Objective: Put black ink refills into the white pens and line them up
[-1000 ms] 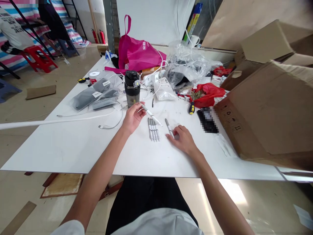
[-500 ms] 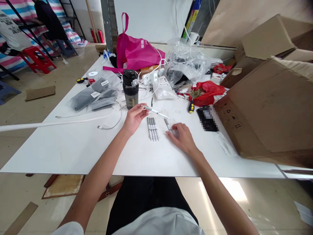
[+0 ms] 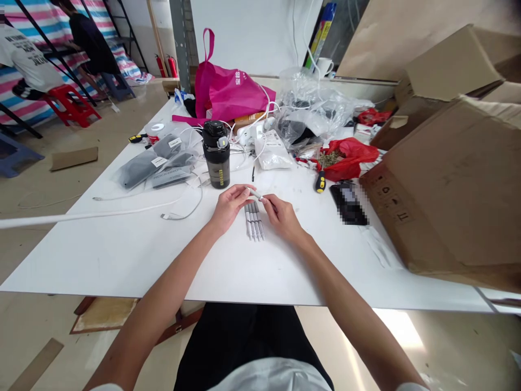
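Observation:
My left hand [image 3: 231,207] and my right hand [image 3: 284,216] meet above the table, fingertips closed on a grey-and-white pen [image 3: 255,193] from either side. Only a short stretch of it shows between the fingers; whether it is one piece or two parts put together, I cannot tell. Just below lies a row of several grey-and-white pens [image 3: 254,221], side by side on the white table [image 3: 163,266]. A thin black rod [image 3: 253,174] rests beyond the hands. Left of that stands a dark bottle [image 3: 217,157], upright.
Plastic-wrapped packages [image 3: 150,163] and a white cable [image 3: 122,214] lie to the left. Behind are a pink bag [image 3: 232,89] and clear plastic [image 3: 317,103]. On the right are a screwdriver [image 3: 321,182], a red bag [image 3: 354,157] and a large cardboard box [image 3: 451,190].
My left hand has turned the pen and drawn it in. My right hand has picked up the pen part from the table and moved left to meet the left hand.

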Demonstrator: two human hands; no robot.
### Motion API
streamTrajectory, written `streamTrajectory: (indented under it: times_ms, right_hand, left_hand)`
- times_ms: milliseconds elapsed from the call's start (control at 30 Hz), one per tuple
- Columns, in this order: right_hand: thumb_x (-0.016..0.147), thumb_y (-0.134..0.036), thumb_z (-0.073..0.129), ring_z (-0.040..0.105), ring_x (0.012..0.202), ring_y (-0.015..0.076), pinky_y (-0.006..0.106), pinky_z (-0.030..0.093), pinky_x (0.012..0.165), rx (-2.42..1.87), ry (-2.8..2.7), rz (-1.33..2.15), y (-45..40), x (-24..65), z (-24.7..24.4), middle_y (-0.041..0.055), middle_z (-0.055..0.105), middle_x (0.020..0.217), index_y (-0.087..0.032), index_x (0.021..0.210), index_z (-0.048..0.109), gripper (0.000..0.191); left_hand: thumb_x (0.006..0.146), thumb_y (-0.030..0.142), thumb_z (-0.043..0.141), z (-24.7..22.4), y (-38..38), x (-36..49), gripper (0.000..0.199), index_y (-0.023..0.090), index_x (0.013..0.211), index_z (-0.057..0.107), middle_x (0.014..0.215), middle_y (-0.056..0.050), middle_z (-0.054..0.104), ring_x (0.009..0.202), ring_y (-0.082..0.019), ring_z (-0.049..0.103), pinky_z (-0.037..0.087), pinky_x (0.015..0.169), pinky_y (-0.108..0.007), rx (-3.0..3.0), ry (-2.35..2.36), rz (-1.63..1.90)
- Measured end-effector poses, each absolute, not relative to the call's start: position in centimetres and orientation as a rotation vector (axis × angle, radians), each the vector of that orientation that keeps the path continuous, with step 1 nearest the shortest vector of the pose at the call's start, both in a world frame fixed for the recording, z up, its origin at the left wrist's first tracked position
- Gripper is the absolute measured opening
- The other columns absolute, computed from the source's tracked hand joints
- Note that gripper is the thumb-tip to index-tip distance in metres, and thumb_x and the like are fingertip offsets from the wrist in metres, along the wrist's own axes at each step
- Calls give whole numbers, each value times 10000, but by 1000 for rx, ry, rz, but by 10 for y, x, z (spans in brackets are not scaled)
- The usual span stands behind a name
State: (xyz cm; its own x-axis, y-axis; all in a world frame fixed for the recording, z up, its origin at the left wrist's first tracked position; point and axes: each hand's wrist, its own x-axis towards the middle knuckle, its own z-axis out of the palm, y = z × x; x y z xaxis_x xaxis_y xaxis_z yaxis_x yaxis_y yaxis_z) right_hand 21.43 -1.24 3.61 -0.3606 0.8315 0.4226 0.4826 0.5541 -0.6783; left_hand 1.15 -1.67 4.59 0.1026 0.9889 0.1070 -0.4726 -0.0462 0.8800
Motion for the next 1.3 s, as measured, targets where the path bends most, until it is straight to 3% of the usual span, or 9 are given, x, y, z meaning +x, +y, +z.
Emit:
streamTrajectory:
  times_ms: [133, 333, 633, 767, 833, 933, 1100, 1233, 1300]
  right_hand:
    - [1144, -647, 385, 541, 606, 171, 316, 423, 647, -1086, -2071, 551, -20, 222, 25, 26, 681, 760, -215, 1128, 695, 533]
    - [1150, -656, 362, 558, 593, 169, 301, 416, 631, -1062, -2087, 568, -24, 225, 24, 22, 676, 762, -227, 1157, 693, 542]
    - [1177, -601, 328, 582, 594, 174, 304, 365, 613, -1064, -2162, 404, -24, 221, 19, 46, 738, 803, -230, 1150, 678, 511]
    - [1178, -589, 343, 605, 615, 181, 307, 375, 623, -1063, -2183, 371, -23, 222, 18, 52, 750, 815, -225, 1148, 680, 498]
    - [1179, -573, 354, 605, 615, 179, 306, 391, 627, -1069, -2171, 381, -24, 223, 20, 56, 751, 827, -217, 1147, 678, 483]
    - [1179, -543, 367, 606, 614, 178, 302, 408, 634, -1090, -2141, 398, -24, 225, 23, 56, 745, 823, -213, 1159, 677, 453]
    - [1171, -550, 381, 568, 584, 172, 299, 390, 619, -1083, -2161, 409, -25, 225, 25, 39, 723, 767, -220, 1135, 682, 448]
    - [1168, -561, 380, 547, 560, 166, 297, 379, 609, -1083, -2143, 399, -26, 225, 25, 25, 696, 723, -223, 1130, 686, 458]
    - [1166, -557, 391, 546, 559, 167, 296, 379, 607, -1087, -2126, 395, -26, 226, 26, 21, 684, 705, -220, 1143, 692, 453]
  left_hand:
    - [871, 413, 928, 45, -21, 16, 356, 192, 1136, 842, 1217, -130, 838, 1214, -247, 762, 567, 1087, -386, 1015, 667, 1310]
    - [829, 408, 960, 48, -25, 19, 316, 167, 980, 820, 1014, -117, 865, 968, -230, 816, 612, 897, -354, 1043, 793, 1367]
    - [783, 449, 975, 47, -24, 22, 364, 149, 891, 799, 930, -113, 853, 807, -206, 792, 620, 800, -347, 1021, 976, 1431]
    - [737, 469, 1003, 40, -20, 21, 416, 169, 849, 735, 758, -21, 757, 671, -134, 690, 565, 739, -295, 1020, 1022, 1475]
    - [723, 448, 1017, 40, -20, 21, 434, 186, 942, 748, 828, -11, 755, 748, -132, 698, 557, 768, -277, 1042, 975, 1464]
    - [768, 428, 994, 42, -22, 20, 507, 211, 1174, 781, 1136, -86, 802, 1020, -199, 748, 586, 897, -324, 1090, 817, 1340]
    - [802, 445, 974, 41, -23, 20, 382, 182, 1034, 821, 805, -12, 725, 730, -124, 668, 560, 787, -293, 1103, 916, 1362]
    - [765, 434, 998, 42, -23, 19, 548, 224, 1230, 796, 1133, -80, 798, 1030, -206, 751, 601, 922, -350, 1062, 768, 1299]
    - [777, 423, 987, 43, -23, 19, 471, 196, 1153, 816, 1122, -106, 814, 1044, -227, 761, 600, 938, -369, 1069, 768, 1256]
